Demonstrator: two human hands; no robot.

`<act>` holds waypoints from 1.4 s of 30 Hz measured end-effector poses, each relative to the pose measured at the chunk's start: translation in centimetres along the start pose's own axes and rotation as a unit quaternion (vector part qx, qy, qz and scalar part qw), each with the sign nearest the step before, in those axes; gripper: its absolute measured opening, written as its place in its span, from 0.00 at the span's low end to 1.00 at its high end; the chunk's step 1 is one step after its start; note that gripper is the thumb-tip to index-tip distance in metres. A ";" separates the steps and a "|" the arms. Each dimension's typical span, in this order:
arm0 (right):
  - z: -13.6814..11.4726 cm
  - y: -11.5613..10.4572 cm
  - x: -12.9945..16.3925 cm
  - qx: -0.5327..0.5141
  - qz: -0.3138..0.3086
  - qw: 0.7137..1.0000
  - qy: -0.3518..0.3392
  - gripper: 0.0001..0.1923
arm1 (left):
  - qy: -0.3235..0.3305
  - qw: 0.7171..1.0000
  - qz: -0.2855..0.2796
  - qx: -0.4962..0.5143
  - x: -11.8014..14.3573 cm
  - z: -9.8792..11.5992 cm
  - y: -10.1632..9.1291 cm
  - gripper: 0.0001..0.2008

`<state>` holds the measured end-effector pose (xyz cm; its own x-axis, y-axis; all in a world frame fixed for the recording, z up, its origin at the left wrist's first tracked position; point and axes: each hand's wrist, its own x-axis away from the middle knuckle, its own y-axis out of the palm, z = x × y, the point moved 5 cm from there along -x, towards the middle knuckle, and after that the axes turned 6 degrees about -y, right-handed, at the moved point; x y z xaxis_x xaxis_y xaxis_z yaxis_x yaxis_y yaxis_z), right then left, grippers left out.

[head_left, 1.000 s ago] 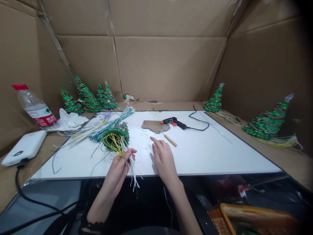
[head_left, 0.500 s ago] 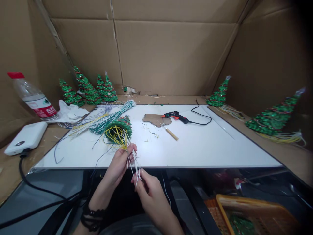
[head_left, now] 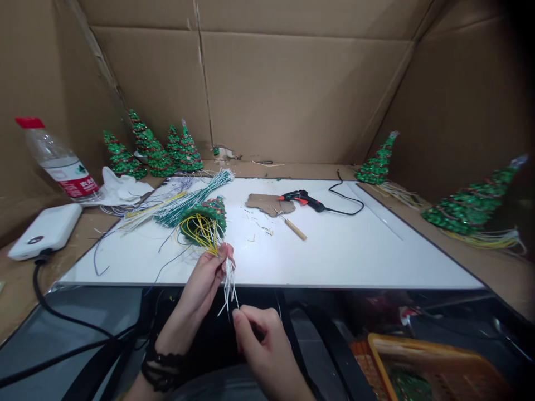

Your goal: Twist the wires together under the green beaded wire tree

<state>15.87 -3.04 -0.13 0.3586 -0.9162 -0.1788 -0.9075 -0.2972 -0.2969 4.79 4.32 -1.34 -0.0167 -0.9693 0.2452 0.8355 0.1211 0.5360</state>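
Note:
A small green Christmas tree (head_left: 218, 210) lies tipped on the board, its hollow base facing me. Yellow wires (head_left: 200, 227) loop out of that base. My left hand (head_left: 208, 274) is closed around the wire bundle just below the tree, and white wire ends (head_left: 229, 283) hang free beneath the fingers. Lower and to the right, my right hand (head_left: 262, 337) pinches thumb to forefinger at the tip of what looks like one white wire. The fingers hide most of that tip.
A glue gun (head_left: 303, 199) rests by torn cardboard (head_left: 267, 203) and a wooden-handled awl (head_left: 295, 229). Bundled green-white wires (head_left: 196, 195) lie left. Finished-looking trees (head_left: 152, 150) stand behind, others (head_left: 472, 200) right. A bottle (head_left: 69, 172) and white power bank (head_left: 45, 231) sit left; an orange basket (head_left: 434, 348) below.
My right hand has moved slightly down and right, away from the bundle's ends. The white wire ends now hang more loosely below my left hand, which stays on the bundle.

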 end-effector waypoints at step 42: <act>0.5 -2.1 -3.2 0.069 0.028 0.997 0.001 0.11 | 0.011 0.998 0.036 -0.049 0.4 0.4 0.1 0.13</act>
<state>16.78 0.62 0.60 0.3070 -0.9310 -0.1976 -0.8873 -0.2049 -0.4133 4.66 4.05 -0.83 0.0567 -0.9634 0.2619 0.8841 0.1703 0.4351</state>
